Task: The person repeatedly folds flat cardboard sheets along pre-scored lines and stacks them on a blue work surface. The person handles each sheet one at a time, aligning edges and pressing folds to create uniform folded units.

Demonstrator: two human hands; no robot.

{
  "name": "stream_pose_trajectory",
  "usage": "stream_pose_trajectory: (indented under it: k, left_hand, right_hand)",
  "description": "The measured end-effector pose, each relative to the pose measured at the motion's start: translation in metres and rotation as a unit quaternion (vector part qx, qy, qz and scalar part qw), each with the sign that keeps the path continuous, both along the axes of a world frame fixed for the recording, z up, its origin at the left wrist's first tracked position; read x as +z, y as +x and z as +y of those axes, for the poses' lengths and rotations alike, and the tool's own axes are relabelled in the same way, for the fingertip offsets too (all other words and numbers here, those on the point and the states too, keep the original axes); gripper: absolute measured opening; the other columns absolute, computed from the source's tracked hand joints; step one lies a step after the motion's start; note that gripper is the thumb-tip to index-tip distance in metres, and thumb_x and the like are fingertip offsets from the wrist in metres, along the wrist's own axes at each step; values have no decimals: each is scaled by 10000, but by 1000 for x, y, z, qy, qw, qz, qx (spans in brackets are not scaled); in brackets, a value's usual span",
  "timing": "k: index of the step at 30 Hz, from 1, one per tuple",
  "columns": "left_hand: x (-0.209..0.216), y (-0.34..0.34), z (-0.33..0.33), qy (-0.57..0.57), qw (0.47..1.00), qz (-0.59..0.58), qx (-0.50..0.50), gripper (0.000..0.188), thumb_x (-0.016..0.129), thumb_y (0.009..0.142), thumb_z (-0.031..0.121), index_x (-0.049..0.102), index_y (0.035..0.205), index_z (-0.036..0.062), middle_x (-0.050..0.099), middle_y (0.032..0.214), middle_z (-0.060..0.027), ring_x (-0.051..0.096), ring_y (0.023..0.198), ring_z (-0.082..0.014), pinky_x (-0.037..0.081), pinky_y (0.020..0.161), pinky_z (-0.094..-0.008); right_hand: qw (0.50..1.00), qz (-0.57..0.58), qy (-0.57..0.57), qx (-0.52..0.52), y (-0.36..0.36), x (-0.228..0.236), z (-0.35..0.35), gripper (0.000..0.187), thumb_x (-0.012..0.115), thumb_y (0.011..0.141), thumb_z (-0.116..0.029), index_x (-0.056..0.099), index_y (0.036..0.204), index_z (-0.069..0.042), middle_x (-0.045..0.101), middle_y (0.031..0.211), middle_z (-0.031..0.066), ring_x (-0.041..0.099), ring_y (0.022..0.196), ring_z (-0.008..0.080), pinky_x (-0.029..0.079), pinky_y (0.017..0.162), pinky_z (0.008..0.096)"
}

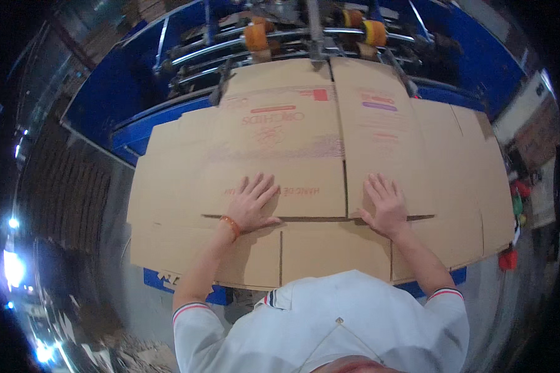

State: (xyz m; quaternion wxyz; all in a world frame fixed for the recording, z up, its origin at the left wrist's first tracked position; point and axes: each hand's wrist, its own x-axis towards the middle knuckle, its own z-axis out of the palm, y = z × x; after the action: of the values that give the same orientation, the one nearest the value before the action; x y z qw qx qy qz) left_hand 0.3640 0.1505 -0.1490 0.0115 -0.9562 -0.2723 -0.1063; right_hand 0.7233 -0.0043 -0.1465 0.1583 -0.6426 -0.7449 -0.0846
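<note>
A folded printed cardboard box blank (280, 133) lies flat in front of me, its far edge at the rollers of a blue machine. My left hand (252, 202) rests palm down on its near left part, fingers spread, an orange bracelet at the wrist. On the narrower right panel, my right hand (384, 204) also lies flat, fingers pointing away from me. A dark slot runs between the two printed panels. Beneath and around them, more brown cardboard (168, 193) spreads out to both sides, with slotted flaps at the near edge. Neither hand grips anything.
The blue machine (118, 81) spans the far side, with metal shafts and orange rollers (255, 37). Stacked cardboard (65, 193) stands at the left, and scraps (137, 354) lie on the floor at lower left. A red object (508, 259) is off the right edge.
</note>
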Motion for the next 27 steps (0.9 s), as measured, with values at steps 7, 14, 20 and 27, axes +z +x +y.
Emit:
stream_pose_trajectory:
  k: [7, 14, 20, 27]
  left_hand:
    - [-3, 55, 105, 51, 999, -6, 14, 857, 626, 756, 672, 473, 1388, 113, 423, 1471, -108, 349, 1384, -304, 241, 1142, -540]
    - [2, 50, 139, 29, 972, -70, 223, 788, 581, 851, 556, 363, 1466, 113, 355, 1521, -83, 296, 1418, -267, 110, 1170, -569]
    - [-29, -117, 125, 66, 801, -311, 508, 784, 572, 895, 487, 303, 1482, 42, 299, 1524, -221, 311, 1400, -321, 249, 1152, -446]
    - [-2, -243, 100, -175, 708, -72, 680, 668, 587, 861, 537, 620, 1187, -45, 633, 1135, -279, 608, 1053, -442, 484, 915, -452]
  right_hand:
    - [996, 19, 89, -1, 73, -28, 112, 529, 593, 842, -322, 553, 1307, -72, 531, 1372, 154, 472, 1291, 341, 357, 1047, 549]
    - [961, -23, 253, -111, 105, -42, 201, 547, 557, 936, -333, 446, 1393, -52, 385, 1471, 218, 357, 1356, 393, 329, 1087, 501]
    - [978, -19, 153, -137, 101, -49, 138, 502, 591, 917, -273, 476, 1333, -18, 402, 1426, 262, 362, 1327, 443, 323, 1101, 505]
    - [983, -4, 126, -133, 77, -39, 124, 395, 607, 890, -244, 555, 1212, -21, 475, 1365, 221, 435, 1275, 407, 385, 1055, 480]
